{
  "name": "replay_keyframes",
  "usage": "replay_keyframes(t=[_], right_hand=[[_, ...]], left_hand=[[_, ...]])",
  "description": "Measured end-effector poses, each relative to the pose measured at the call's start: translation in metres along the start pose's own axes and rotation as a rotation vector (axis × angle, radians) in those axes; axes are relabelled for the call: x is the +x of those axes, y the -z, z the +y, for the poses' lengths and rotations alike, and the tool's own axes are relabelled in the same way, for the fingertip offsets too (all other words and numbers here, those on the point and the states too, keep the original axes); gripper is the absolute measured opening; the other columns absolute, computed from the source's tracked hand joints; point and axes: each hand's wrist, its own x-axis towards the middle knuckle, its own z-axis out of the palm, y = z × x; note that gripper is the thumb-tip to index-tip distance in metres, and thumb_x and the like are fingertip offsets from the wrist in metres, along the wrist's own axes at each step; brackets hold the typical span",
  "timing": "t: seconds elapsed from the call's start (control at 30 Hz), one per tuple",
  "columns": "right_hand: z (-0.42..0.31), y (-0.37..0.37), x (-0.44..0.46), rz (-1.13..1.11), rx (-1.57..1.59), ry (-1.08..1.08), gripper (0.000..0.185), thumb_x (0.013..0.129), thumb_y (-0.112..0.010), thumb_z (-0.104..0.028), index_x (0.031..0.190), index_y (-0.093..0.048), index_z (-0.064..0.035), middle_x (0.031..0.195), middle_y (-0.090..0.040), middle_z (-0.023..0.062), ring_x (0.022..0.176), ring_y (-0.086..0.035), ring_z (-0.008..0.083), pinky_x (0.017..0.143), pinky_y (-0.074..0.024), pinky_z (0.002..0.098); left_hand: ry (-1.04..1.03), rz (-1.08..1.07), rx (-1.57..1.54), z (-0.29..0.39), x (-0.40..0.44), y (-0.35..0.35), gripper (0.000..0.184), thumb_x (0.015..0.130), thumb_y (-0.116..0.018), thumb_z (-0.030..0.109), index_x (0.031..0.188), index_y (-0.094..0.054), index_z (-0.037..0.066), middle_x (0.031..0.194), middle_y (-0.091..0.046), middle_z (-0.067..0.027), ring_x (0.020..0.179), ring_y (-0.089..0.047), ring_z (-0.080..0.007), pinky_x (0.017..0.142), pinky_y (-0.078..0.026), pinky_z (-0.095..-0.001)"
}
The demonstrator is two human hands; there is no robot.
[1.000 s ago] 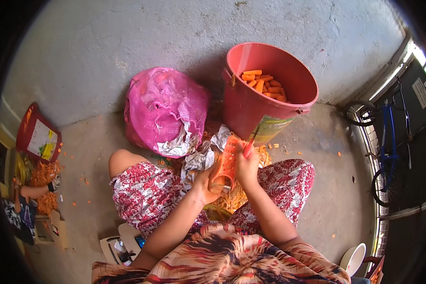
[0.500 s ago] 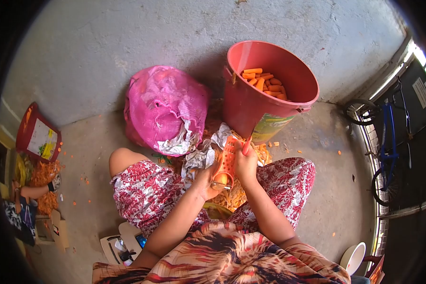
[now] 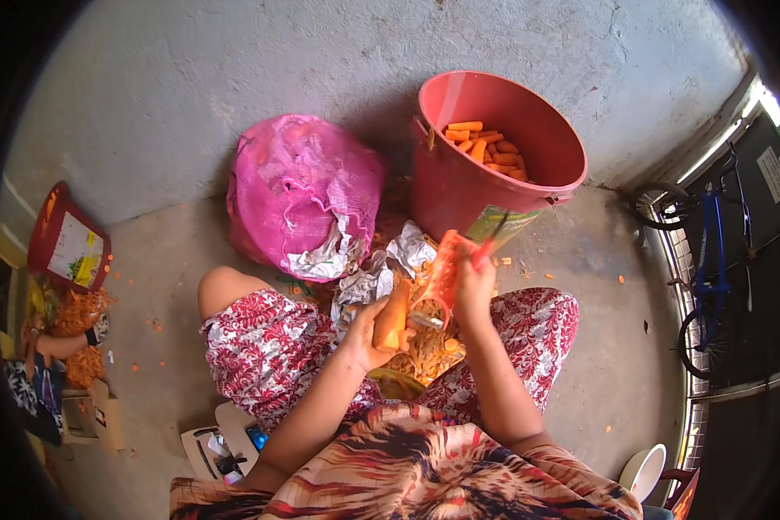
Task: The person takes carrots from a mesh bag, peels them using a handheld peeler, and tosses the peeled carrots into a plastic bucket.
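My left hand (image 3: 366,336) is wrapped round a thick carrot (image 3: 392,321), held tilted above my lap. Just to its right, my right hand (image 3: 474,293) grips an orange peeler (image 3: 441,277) with a perforated handle, its blade end pointing down towards me. A red-handled knife (image 3: 484,253) sticks up from the same hand, its dark blade tip pointing away. The peeler and the carrot are slightly apart. Carrot peelings (image 3: 425,357) lie in a heap beneath both hands, between my legs.
Beyond my hands stands a red bucket (image 3: 433,186) with peeled carrots (image 3: 494,154) inside. A pink mesh sack (image 3: 308,178) and crumpled paper (image 3: 364,290) are left of it. Another person's leg (image 3: 63,347) shows at far left, near a second bucket (image 3: 69,243). A bicycle (image 3: 709,260) stands right.
The peeler has come off the carrot, moving up and right with my right hand. The carrot is now more exposed in my left hand. The knife has swung up with the right hand.
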Motion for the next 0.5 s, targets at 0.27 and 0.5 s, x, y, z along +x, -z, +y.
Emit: replay_keyframes(t=[0.27,0.5], right_hand=[[-0.004,-0.026,-0.034,-0.087,-0.285,0.155,0.021,0.083,-0.048,-0.019,0.084,-0.058,-0.0002,0.054,-0.044,-0.0031,0.05,-0.037,0.006,0.046,-0.0331,0.0239],[0.031,-0.017,-0.002,0.067,-0.252,0.452,0.018,0.083,-0.048,-0.015,0.086,-0.059,-0.0011,0.054,-0.047,-0.0021,0.051,-0.04,0.007,0.047,-0.0344,0.0236]], left_hand=[[-0.088,0.16,-0.036,-0.002,-0.003,-0.035,0.028,0.085,-0.032,0.022,0.095,-0.054,0.009,0.084,-0.059,-0.0056,0.071,-0.056,-0.0176,0.063,-0.046,-0.0315],[-0.017,-0.014,0.14,0.0,-0.005,-0.02,0.029,0.085,-0.038,0.029,0.094,-0.052,0.006,0.078,-0.057,-0.0081,0.069,-0.055,-0.0203,0.065,-0.046,-0.0363]])
